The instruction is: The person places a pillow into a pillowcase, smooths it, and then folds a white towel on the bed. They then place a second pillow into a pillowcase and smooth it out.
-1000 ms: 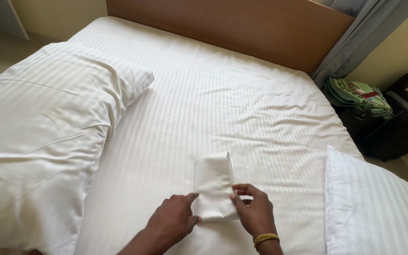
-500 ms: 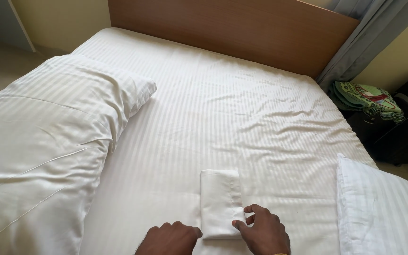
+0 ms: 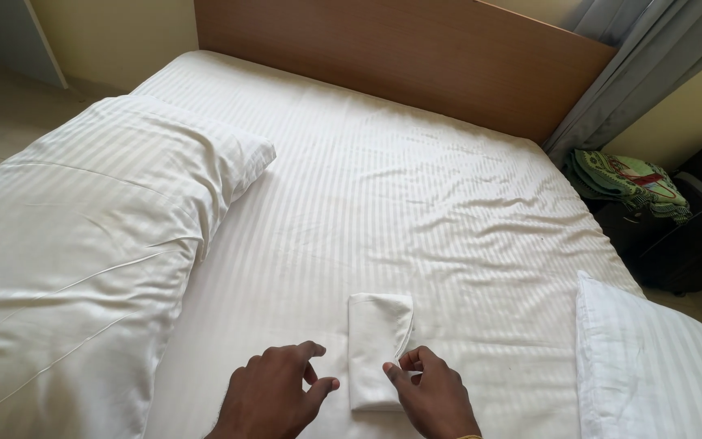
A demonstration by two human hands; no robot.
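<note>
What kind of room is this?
Most likely a bedroom, maybe a hotel room: a bed with white striped sheets, a wooden headboard, big pillows, and a dark suitcase by the curtain.
</note>
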